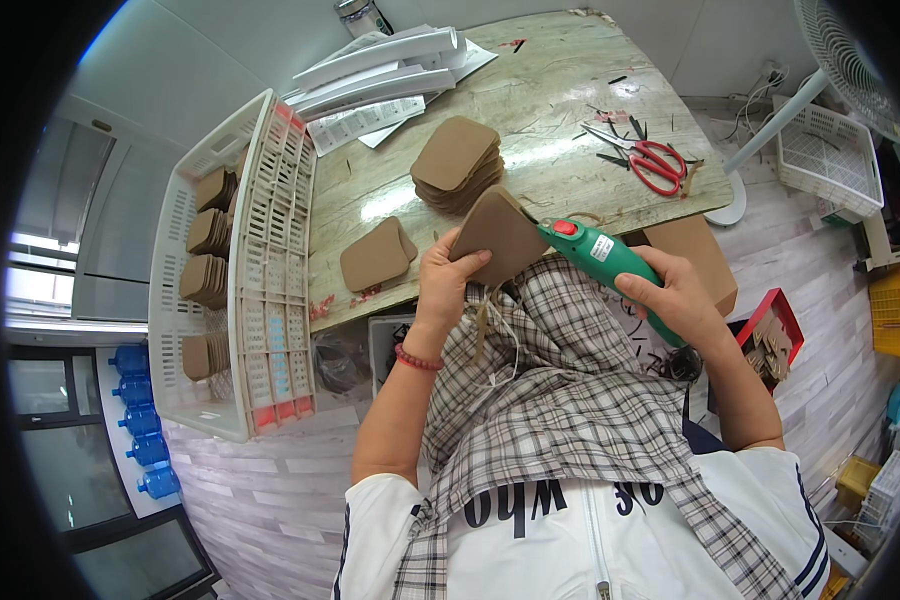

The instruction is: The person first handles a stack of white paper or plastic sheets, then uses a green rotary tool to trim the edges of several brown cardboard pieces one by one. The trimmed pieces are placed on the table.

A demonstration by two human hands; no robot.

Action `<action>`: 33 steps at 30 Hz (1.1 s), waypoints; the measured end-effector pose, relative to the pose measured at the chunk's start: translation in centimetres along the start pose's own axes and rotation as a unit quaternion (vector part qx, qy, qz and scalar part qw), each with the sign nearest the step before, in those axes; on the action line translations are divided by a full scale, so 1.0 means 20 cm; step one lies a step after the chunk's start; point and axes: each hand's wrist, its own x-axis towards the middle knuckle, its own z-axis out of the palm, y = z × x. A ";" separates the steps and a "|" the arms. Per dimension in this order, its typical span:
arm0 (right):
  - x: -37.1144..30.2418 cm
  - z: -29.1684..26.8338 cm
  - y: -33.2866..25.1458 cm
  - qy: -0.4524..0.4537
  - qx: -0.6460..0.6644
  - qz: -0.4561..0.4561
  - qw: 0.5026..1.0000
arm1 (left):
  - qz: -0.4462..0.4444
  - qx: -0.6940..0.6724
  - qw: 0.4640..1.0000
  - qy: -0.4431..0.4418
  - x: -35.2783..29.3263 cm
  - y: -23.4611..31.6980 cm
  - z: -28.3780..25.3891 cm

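Note:
My left hand (446,275) grips a flat brown pad (500,232) with rounded corners, thumb on top, just past the table's near edge. In my right hand (676,298) is a green handheld electric cutter (602,256) with a red button. Its dark tip meets or nearly meets the pad's right edge; I cannot tell which. A thin brown strip curls beside that tip. Behind the held pad stands a stack of similar pads (457,155). To its left, a couple of loose pads (378,255) lie overlapping on the table (550,110).
A white plastic crate (292,250) holding several pad stacks is at the left. Rolled papers (380,80) lie at the back, red-handled scissors (655,165) at the right among dark scraps. A red box of scraps (775,335) and a fan (855,65) are farther right.

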 end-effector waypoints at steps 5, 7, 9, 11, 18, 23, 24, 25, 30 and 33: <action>0.01 0.04 -0.01 -0.006 0.022 0.006 1.000 | -0.056 -0.002 0.998 -0.016 -0.05 -0.04 0.01; 0.02 0.04 -0.01 -0.014 0.031 0.003 0.999 | -0.092 0.028 0.995 -0.008 -0.07 -0.03 0.01; 0.03 0.04 -0.02 -0.024 0.032 0.013 0.999 | -0.097 0.032 0.994 -0.023 -0.08 -0.03 -0.01; 0.04 0.04 -0.02 -0.034 0.044 0.022 0.998 | -0.109 0.044 0.992 -0.037 -0.08 -0.01 -0.04; 0.04 -0.01 -0.01 -0.074 0.041 0.059 0.995 | -0.025 0.134 0.991 0.002 -0.08 0.08 -0.11; 0.03 -0.01 -0.02 -0.088 0.037 0.069 0.993 | -0.007 0.071 0.996 0.048 -0.07 0.09 -0.15; 0.03 -0.01 -0.01 -0.093 0.035 0.074 0.992 | -0.009 0.062 0.997 0.053 -0.06 0.09 -0.16; 0.03 -0.01 -0.01 -0.098 0.033 0.079 0.991 | -0.007 0.065 0.996 0.052 -0.06 0.09 -0.17; 0.03 -0.01 0.00 -0.110 0.015 0.083 0.990 | -0.022 0.068 0.997 0.030 -0.05 0.13 -0.18; 0.04 -0.01 0.00 -0.121 0.004 0.088 0.989 | -0.032 0.080 0.996 0.020 -0.05 0.13 -0.18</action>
